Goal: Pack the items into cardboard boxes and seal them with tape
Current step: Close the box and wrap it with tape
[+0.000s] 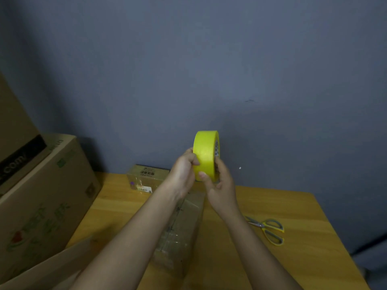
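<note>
I hold a yellow roll of tape (204,155) upright in front of me, above the wooden table (297,243). My left hand (184,170) pinches the roll's left edge with thumb and fingers. My right hand (219,185) cups it from below and behind, thumb on the front face. Under my forearms lies a closed cardboard box (182,231), its top shiny with clear tape. A second small box (144,177) with a printed label rests at the table's far edge against the wall.
Yellow-handled scissors (268,229) lie on the table to the right of my right forearm. Large printed cardboard boxes (44,197) are stacked at the left, with a loose flap (41,266) near the bottom left corner. A blue-grey wall stands behind the table.
</note>
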`<state>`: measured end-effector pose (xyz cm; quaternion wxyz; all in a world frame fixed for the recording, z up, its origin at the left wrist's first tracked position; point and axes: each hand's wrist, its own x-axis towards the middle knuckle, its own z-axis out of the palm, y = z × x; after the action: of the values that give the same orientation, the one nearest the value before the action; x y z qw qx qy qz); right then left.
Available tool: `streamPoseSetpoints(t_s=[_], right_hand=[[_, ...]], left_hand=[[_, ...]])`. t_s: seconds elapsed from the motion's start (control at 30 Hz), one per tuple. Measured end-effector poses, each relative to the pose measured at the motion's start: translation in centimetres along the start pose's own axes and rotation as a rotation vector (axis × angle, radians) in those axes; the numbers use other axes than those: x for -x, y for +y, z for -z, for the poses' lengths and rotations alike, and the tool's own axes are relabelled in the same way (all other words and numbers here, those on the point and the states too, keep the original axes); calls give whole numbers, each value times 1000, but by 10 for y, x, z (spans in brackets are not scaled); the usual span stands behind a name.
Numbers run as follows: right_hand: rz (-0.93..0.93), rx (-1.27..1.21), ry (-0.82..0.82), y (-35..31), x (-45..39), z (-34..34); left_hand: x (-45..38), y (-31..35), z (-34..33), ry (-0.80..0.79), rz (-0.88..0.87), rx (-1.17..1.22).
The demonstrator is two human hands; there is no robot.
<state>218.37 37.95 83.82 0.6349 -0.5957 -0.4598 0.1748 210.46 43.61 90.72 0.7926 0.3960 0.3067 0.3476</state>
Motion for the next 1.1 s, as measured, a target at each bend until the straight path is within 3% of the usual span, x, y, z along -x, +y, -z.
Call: streamPoseSetpoints(t_s=[0.07, 0.1, 0.23, 0.33, 0.53, 0.9, 1.1], right_hand=[[-19, -28, 4, 3, 0, 1], [-18, -39, 6, 4, 1, 1], [18, -39, 45, 0, -1, 5], [22, -13, 77, -4, -3, 6], [21, 45, 101, -5, -2, 4], [11, 184, 70, -4, -4, 7], [-2, 142, 113, -10, -1, 3]], left_hand=[[1, 4, 0, -42, -24, -65], [0, 5, 3, -18, -130, -211], [2, 4, 26, 237, -887, -1220], [3, 4, 35, 305, -1092, -1437], [7, 2, 29, 360, -1079, -1463], [8, 7, 29, 323, -946, -1336], [9, 2, 25, 366, -936, -1325]])
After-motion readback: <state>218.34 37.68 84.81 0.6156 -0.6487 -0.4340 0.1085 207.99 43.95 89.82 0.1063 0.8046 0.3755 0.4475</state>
